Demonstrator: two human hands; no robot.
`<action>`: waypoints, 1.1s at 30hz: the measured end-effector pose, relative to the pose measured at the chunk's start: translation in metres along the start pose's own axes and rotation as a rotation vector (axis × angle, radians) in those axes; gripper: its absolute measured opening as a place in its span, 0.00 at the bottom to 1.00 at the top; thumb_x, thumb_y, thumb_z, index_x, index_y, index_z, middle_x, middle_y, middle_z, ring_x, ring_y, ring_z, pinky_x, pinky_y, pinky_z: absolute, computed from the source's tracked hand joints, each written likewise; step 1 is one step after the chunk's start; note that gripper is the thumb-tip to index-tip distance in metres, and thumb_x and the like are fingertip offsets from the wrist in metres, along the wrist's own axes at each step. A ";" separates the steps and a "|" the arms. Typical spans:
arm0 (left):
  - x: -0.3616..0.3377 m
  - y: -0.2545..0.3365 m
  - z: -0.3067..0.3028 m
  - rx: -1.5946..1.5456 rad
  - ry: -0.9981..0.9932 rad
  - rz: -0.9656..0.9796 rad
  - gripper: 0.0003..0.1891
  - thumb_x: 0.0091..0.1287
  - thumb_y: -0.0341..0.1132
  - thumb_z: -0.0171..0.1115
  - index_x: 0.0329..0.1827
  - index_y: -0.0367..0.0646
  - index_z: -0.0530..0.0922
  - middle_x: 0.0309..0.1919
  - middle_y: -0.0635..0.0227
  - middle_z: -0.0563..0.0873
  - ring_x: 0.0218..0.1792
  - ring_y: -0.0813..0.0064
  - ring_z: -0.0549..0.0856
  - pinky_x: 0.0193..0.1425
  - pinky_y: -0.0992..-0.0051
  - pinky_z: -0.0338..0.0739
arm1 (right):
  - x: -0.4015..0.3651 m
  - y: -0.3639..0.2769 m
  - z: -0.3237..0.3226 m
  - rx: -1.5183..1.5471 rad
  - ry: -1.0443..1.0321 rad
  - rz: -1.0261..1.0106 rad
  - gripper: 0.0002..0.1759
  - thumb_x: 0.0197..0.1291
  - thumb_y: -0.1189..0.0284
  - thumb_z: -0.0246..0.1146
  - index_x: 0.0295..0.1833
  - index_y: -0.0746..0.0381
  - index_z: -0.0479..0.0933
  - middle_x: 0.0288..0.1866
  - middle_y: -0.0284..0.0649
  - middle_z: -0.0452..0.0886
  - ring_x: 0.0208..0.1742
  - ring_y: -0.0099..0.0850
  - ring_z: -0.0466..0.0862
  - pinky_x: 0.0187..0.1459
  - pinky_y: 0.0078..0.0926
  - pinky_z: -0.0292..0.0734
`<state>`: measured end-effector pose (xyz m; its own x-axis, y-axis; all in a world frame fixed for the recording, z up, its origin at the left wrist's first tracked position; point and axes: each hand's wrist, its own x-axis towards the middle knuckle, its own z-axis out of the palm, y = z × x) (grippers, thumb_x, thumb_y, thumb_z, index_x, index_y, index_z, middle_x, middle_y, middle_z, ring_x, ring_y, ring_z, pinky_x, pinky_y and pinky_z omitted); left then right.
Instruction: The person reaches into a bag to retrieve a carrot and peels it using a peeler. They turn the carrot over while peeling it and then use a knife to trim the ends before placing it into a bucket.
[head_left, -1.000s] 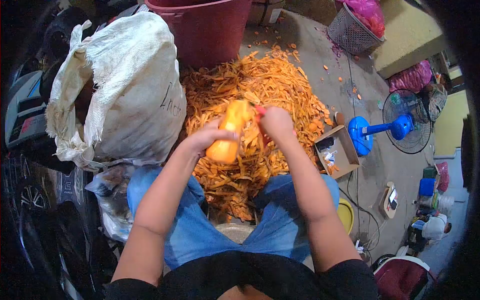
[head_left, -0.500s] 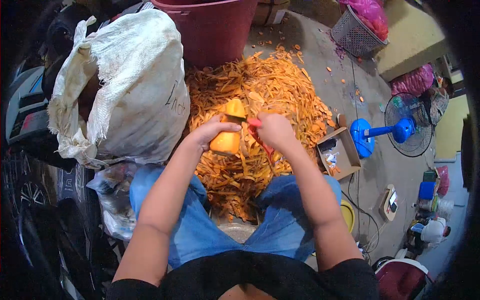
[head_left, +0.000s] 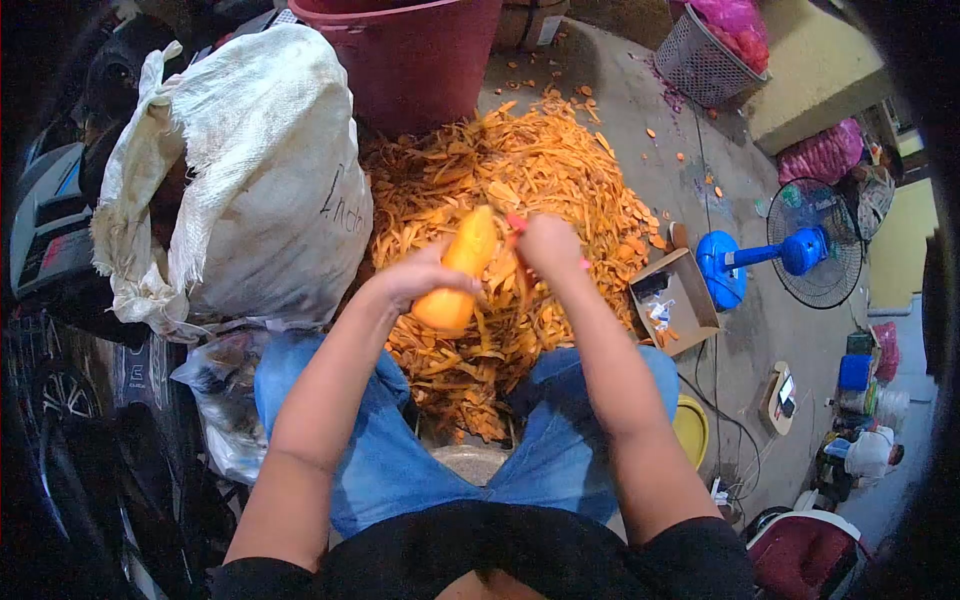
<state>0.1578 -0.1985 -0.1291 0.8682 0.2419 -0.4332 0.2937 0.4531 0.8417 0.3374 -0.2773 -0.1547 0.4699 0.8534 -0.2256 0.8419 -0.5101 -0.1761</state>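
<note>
My left hand (head_left: 428, 279) is wrapped round the lower part of a thick orange root vegetable (head_left: 474, 240), which is smooth and tilted with its rounded end up and away from me. Just to the right of it, my right hand (head_left: 550, 247) is closed round a red-handled peeler (head_left: 516, 223). Most of the tool is covered by the fingers, and its blade does not show clearly. Both hands are above a large heap of orange peelings (head_left: 570, 165) on the floor between and beyond my knees.
A white woven sack (head_left: 270, 180) stands left, with a dark red tub (head_left: 420, 65) behind the heap. To the right are a small cardboard box (head_left: 690, 310), a blue fan (head_left: 760, 255) and a yellow lid (head_left: 690, 430). Another person (head_left: 868, 452) is far right.
My right hand and the peeler have moved slightly right and up, off the vegetable. The vegetable has been turned in my left hand and tilts more to the right.
</note>
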 end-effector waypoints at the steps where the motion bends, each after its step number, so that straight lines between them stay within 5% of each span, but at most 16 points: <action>1: -0.005 0.002 0.005 0.002 -0.002 -0.001 0.30 0.40 0.29 0.64 0.49 0.38 0.61 0.36 0.66 0.73 0.35 0.77 0.74 0.38 0.78 0.70 | 0.004 0.011 0.000 0.022 -0.035 0.117 0.10 0.42 0.68 0.54 0.26 0.64 0.74 0.27 0.48 0.76 0.31 0.39 0.77 0.33 0.33 0.72; 4: -0.018 0.007 0.020 -0.014 -0.052 -0.037 0.31 0.40 0.30 0.64 0.50 0.38 0.61 0.36 0.66 0.73 0.38 0.77 0.73 0.39 0.77 0.69 | 0.014 0.052 0.026 0.117 -0.056 0.349 0.11 0.42 0.68 0.54 0.28 0.65 0.74 0.29 0.49 0.76 0.33 0.40 0.77 0.34 0.32 0.72; 11: -0.004 0.006 0.007 -0.148 0.016 -0.061 0.28 0.42 0.31 0.63 0.48 0.39 0.62 0.34 0.67 0.74 0.34 0.78 0.75 0.36 0.78 0.70 | 0.006 0.022 -0.017 0.123 0.038 0.289 0.13 0.43 0.65 0.54 0.30 0.63 0.74 0.29 0.49 0.76 0.32 0.41 0.77 0.33 0.33 0.72; 13: -0.003 0.006 0.007 -0.199 0.077 -0.057 0.26 0.43 0.32 0.62 0.47 0.40 0.64 0.34 0.68 0.74 0.32 0.78 0.75 0.35 0.78 0.71 | -0.012 0.001 -0.047 0.504 -0.025 0.157 0.13 0.43 0.64 0.53 0.29 0.62 0.74 0.26 0.48 0.76 0.29 0.42 0.77 0.31 0.34 0.72; 17: -0.001 0.012 0.007 -0.254 0.061 -0.101 0.28 0.43 0.32 0.61 0.50 0.40 0.62 0.34 0.69 0.74 0.32 0.78 0.75 0.35 0.79 0.70 | -0.032 -0.015 -0.040 0.115 0.069 -0.050 0.12 0.43 0.63 0.53 0.26 0.62 0.73 0.23 0.46 0.76 0.27 0.41 0.77 0.31 0.34 0.72; 25: -0.007 0.009 0.015 -0.169 -0.049 0.014 0.22 0.47 0.34 0.58 0.45 0.39 0.65 0.33 0.67 0.75 0.32 0.76 0.75 0.36 0.78 0.71 | -0.012 0.021 -0.034 0.014 0.010 0.244 0.13 0.43 0.63 0.55 0.27 0.63 0.75 0.29 0.45 0.77 0.33 0.38 0.77 0.33 0.33 0.72; 29: -0.003 0.007 0.016 -0.567 -0.015 -0.155 0.17 0.56 0.43 0.48 0.42 0.39 0.66 0.28 0.62 0.76 0.27 0.72 0.77 0.30 0.74 0.74 | -0.009 0.026 -0.036 0.279 0.274 0.294 0.14 0.47 0.63 0.54 0.26 0.65 0.74 0.24 0.47 0.76 0.28 0.35 0.77 0.29 0.30 0.70; 32: 0.008 -0.001 0.018 -0.709 -0.010 -0.070 0.17 0.60 0.45 0.40 0.40 0.40 0.67 0.27 0.60 0.77 0.26 0.70 0.78 0.30 0.72 0.75 | -0.010 0.006 -0.036 1.525 0.411 0.320 0.14 0.55 0.66 0.50 0.28 0.66 0.71 0.19 0.32 0.70 0.21 0.20 0.66 0.26 0.20 0.64; 33: 0.010 -0.003 0.020 -0.743 0.010 -0.026 0.17 0.61 0.45 0.39 0.40 0.40 0.67 0.28 0.60 0.77 0.27 0.70 0.78 0.30 0.72 0.75 | -0.007 -0.001 -0.031 1.528 0.408 0.320 0.14 0.55 0.66 0.50 0.28 0.66 0.71 0.19 0.32 0.70 0.21 0.20 0.66 0.26 0.20 0.64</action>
<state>0.1740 -0.2144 -0.1293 0.8599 0.2295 -0.4559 -0.0371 0.9189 0.3928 0.3411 -0.2797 -0.1229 0.8115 0.5390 -0.2256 -0.2204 -0.0752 -0.9725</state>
